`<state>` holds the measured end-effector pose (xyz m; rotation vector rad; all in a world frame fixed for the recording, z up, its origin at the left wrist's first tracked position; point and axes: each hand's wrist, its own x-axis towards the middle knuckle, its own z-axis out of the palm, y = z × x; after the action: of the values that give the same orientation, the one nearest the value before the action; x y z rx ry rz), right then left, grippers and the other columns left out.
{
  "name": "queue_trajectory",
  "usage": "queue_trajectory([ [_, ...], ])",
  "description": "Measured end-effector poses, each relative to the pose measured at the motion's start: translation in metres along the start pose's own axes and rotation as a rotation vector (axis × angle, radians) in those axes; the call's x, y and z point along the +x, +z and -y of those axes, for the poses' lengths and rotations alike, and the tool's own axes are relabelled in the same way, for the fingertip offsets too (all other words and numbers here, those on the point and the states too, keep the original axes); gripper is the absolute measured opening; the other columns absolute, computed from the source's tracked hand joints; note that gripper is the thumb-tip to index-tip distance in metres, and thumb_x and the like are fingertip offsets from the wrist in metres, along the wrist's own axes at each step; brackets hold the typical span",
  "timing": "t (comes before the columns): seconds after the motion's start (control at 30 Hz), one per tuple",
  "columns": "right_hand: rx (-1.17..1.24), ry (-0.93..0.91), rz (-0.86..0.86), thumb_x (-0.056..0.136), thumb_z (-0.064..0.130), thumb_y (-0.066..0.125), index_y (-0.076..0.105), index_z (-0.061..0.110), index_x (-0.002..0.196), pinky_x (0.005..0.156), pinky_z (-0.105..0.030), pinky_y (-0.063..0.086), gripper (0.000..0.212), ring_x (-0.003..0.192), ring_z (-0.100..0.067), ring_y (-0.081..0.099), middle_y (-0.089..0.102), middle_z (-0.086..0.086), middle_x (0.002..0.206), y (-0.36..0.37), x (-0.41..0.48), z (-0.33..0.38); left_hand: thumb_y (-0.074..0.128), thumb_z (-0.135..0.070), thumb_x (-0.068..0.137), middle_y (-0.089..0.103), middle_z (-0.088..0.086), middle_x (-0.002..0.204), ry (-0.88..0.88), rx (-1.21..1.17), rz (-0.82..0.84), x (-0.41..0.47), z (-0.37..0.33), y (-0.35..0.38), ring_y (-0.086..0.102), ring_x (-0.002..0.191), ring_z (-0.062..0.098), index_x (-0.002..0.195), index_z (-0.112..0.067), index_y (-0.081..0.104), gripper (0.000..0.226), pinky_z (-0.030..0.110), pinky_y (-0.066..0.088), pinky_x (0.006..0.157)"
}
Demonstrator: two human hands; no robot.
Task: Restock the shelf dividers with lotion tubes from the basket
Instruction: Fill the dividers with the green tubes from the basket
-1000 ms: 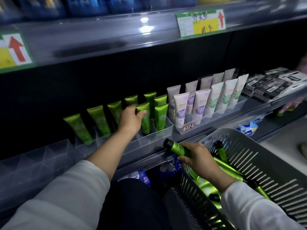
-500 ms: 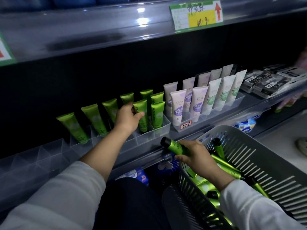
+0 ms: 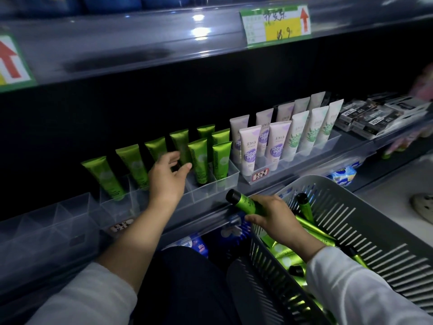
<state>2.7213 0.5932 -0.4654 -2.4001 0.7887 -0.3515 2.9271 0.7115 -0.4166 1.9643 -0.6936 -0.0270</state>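
As you face the shelf, a red-arrow tag (image 3: 9, 62) sits on the upper shelf edge at the far left. Below it, a clear divider tray (image 3: 46, 221) lies on the lower shelf. Next along stand the green lotion tubes (image 3: 133, 165), crimped ends up and leaning back, in a second divider tray (image 3: 225, 181). Most of them form a back row, and two stand in the front compartments at its right end.

Your left hand (image 3: 167, 181) is raised just in front of that row, near its middle. Its fingers are loosely spread and the thumb points toward the nearer front tube. It grips nothing, and I cannot tell whether the fingertips touch a tube.

To the right of the green ones, white tubes with purple labels (image 3: 248, 148) fill the next tray, then white tubes with green leaf prints (image 3: 311, 127). High above them a yellow price label (image 3: 276, 25) is fixed to the upper shelf edge.

Lower down, your right hand (image 3: 274, 219) is wrapped round one black-capped green tube (image 3: 243, 202). You hold it over the near-left rim of the grey slatted basket (image 3: 375, 242), with the cap pointing up and left toward the shelf. More green tubes (image 3: 311, 228) lie loose inside the basket. At the far right, dark flat boxes (image 3: 370, 116) are stacked on the shelf, and blue packs (image 3: 342, 174) show on the level beneath.
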Motion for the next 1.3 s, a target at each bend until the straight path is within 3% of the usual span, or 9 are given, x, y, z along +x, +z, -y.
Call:
queue_trajectory([
  [0.13,0.174,0.030,-0.079,0.075,0.027,0.075,0.065,0.018,0.103,0.079,-0.034,0.050,0.031,0.085,-0.017,0.063,0.069,-0.004,0.091,-0.008,-0.002,0.014,0.064,-0.023,0.086,0.061,-0.006,0.106,0.020,-0.068,0.012,-0.029,-0.006,-0.008,0.058,0.094,0.004,0.113,-0.013,0.060,0.029,0.016,0.043,0.079],
  [0.23,0.516,0.100,-0.181,0.075,0.017,0.076,0.063,0.019,0.090,0.068,-0.016,0.047,0.020,0.069,0.003,0.060,0.066,0.006,0.078,-0.021,-0.003,0.038,0.067,-0.025,0.082,0.062,-0.015,0.096,0.033,-0.129,0.187,-0.048,-0.014,-0.008,0.057,0.088,-0.006,0.103,-0.020,0.063,0.023,0.010,0.047,0.076],
  [0.4,1.270,0.382,-0.175,0.086,0.019,0.063,0.056,0.005,0.100,0.068,-0.023,0.056,0.021,0.082,-0.018,0.062,0.060,-0.011,0.087,-0.032,0.001,0.066,0.072,-0.042,0.059,0.062,-0.014,0.108,0.065,-0.314,0.472,-0.076,-0.020,-0.007,0.058,0.101,-0.006,0.105,-0.033,0.057,0.048,0.017,0.051,0.084],
  [0.57,1.638,0.632,-0.019,0.087,0.023,0.060,0.057,0.010,0.086,0.067,-0.024,0.057,0.014,0.076,-0.017,0.061,0.063,-0.006,0.074,-0.024,-0.002,0.083,0.074,-0.033,0.060,0.069,-0.018,0.091,0.083,-0.392,0.288,-0.088,-0.021,-0.008,0.063,0.090,-0.006,0.093,-0.033,0.063,0.035,0.016,0.051,0.078],
  [0.77,1.711,0.635,0.133,0.089,0.033,0.056,0.059,0.007,0.087,0.064,-0.022,0.057,0.026,0.065,-0.013,0.068,0.069,-0.006,0.067,-0.012,-0.004,0.095,0.072,-0.018,0.074,0.069,-0.023,0.076,0.140,-0.388,0.112,-0.088,-0.026,-0.016,0.064,0.071,-0.005,0.081,-0.031,0.064,0.017,0.010,0.047,0.060],
  [0.93,1.311,0.480,0.070,0.088,0.029,0.059,0.060,0.011,0.089,0.076,-0.024,0.051,0.018,0.079,-0.017,0.060,0.064,-0.006,0.083,-0.010,-0.007,0.084,0.067,-0.025,0.081,0.063,-0.013,0.072,0.128,-0.311,-0.073,-0.062,-0.033,-0.035,0.060,0.063,-0.002,0.081,-0.031,0.058,0.011,0.014,0.048,0.058],
  [1.03,0.436,0.193,-0.137,0.087,0.020,0.063,0.065,0.011,0.101,0.081,-0.026,0.047,0.018,0.089,-0.018,0.059,0.064,-0.004,0.092,-0.008,-0.010,0.052,0.066,-0.029,0.082,0.064,-0.013,0.080,0.109,-0.251,-0.127,-0.040,-0.034,-0.047,0.067,0.074,0.015,0.083,-0.036,0.057,0.011,0.029,0.055,0.067],
  [1.1,-0.033,-0.004,-0.146,0.085,0.024,0.064,0.063,0.011,0.112,0.090,-0.030,0.043,0.030,0.104,-0.025,0.057,0.063,-0.007,0.109,-0.002,-0.012,0.024,0.066,-0.030,0.083,0.064,-0.012,0.077,0.120,-0.176,-0.129,-0.029,-0.035,-0.052,0.065,0.071,0.016,0.084,-0.030,0.061,0.006,0.026,0.053,0.065],
  [1.3,-0.310,-0.136,-0.054,0.078,0.039,0.053,0.067,0.004,0.107,0.100,-0.044,0.030,0.048,0.115,-0.040,0.056,0.065,-0.013,0.115,0.024,-0.018,-0.015,0.067,-0.033,0.083,0.064,0.001,0.081,0.204,0.104,-0.020,-0.009,-0.031,-0.047,0.057,0.069,0.015,0.092,-0.013,0.064,0.022,0.025,0.041,0.061],
])
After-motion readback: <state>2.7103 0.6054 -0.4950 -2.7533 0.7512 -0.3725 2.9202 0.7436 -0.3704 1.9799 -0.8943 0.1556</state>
